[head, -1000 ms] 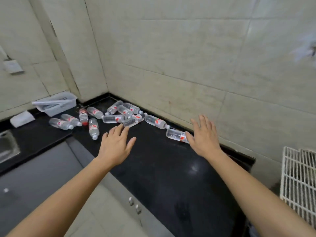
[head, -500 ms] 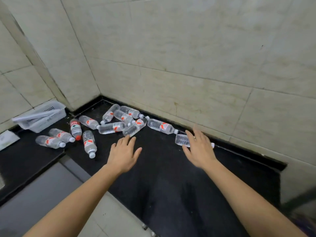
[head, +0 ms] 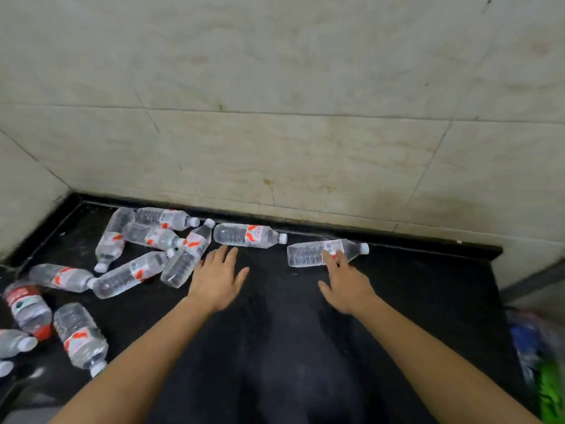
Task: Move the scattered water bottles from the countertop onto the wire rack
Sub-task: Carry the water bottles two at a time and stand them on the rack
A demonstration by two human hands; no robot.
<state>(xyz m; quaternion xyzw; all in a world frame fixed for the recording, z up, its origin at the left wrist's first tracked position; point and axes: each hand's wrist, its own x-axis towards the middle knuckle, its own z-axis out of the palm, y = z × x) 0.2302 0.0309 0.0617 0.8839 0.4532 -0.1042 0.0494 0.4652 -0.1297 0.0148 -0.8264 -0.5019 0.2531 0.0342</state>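
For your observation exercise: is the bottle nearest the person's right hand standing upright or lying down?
Lying down. The bottle rests on its side on the black countertop, cap pointing right; the right hand's fingertips reach it.

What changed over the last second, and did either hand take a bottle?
Both hands moved forward to the bottles. The right hand now has its fingertips on the rightmost bottle, not yet closed around it; the left hand hovers open near the next bottle. The bottles lie as before on the countertop.
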